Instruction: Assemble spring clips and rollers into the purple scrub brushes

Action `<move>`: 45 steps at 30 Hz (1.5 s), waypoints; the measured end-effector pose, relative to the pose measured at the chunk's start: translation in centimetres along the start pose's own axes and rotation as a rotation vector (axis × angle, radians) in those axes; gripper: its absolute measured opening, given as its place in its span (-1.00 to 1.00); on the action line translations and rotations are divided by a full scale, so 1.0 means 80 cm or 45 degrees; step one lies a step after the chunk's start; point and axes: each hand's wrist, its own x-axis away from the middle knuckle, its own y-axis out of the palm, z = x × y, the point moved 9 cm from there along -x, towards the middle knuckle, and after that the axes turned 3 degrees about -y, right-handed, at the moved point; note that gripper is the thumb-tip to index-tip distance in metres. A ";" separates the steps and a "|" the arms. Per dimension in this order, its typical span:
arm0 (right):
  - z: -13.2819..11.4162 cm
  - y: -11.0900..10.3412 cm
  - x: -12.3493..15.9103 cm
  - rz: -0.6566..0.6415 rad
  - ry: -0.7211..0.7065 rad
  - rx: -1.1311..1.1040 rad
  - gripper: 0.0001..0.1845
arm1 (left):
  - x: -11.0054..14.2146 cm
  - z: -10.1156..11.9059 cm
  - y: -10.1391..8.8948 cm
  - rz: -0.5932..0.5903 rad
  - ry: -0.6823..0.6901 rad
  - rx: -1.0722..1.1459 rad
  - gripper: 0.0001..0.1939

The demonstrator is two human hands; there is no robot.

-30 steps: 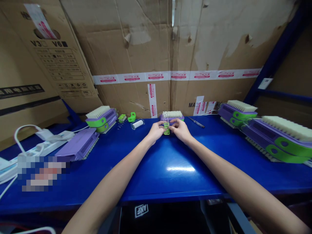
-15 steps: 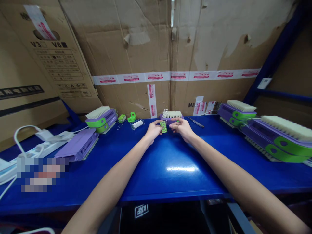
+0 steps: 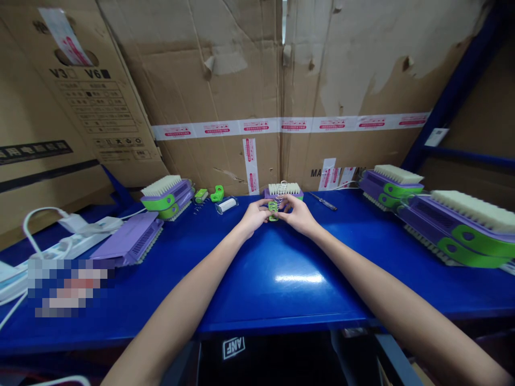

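Observation:
My left hand (image 3: 254, 217) is closed in a pinch on the left side of a small green plastic part (image 3: 273, 207). My right hand (image 3: 300, 215) meets it from the other side, thumb and index finger closed on the part's right edge. A shiny coiled metal wire (image 3: 282, 188) rises from the top of the green part and leans right, passing by my right fingertips. Fingers hide some of the part's edges. Directly behind stands a purple brush (image 3: 300, 192) with cream bristles facing up, its lower portion covered by my hands.
Left on the blue table (image 3: 257, 300) lie a clear case with a white roll (image 3: 227, 206), a green bracket (image 3: 217, 193), a small green block (image 3: 201, 196), stacked brushes (image 3: 167, 197) and a power strip (image 3: 60, 252). A slim tool (image 3: 325, 202) and more brushes (image 3: 475, 225) lie right.
My right fingers have moved in against the green part and its wire. The coil's top has shifted right, and the part sits slightly farther right.

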 end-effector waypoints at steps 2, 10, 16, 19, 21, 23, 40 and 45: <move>-0.013 0.003 0.002 -0.031 -0.120 0.099 -0.60 | -0.001 0.000 0.002 -0.026 0.030 -0.010 -0.48; -0.020 0.008 0.003 -0.089 -0.212 0.304 -0.66 | -0.005 -0.003 0.006 -0.159 0.094 -0.048 -0.43; -0.018 0.006 0.002 -0.064 -0.167 0.244 -0.76 | 0.000 0.004 0.008 -0.250 0.083 -0.067 -0.37; -0.018 0.005 0.002 -0.052 -0.157 0.261 -0.77 | 0.003 0.007 0.010 -0.272 0.077 -0.054 -0.33; -0.016 0.005 0.002 -0.043 -0.144 0.297 -0.78 | 0.004 0.007 0.010 -0.268 0.063 -0.050 -0.32; -0.016 0.004 0.003 -0.033 -0.135 0.324 -0.80 | 0.004 0.007 0.009 -0.253 0.051 -0.046 -0.33; -0.025 0.004 0.003 -0.011 -0.191 0.293 -0.82 | 0.001 0.003 0.008 -0.265 0.091 0.001 -0.34; -0.022 0.003 0.003 -0.008 -0.169 0.297 -0.82 | 0.001 0.002 0.007 -0.252 0.066 0.030 -0.36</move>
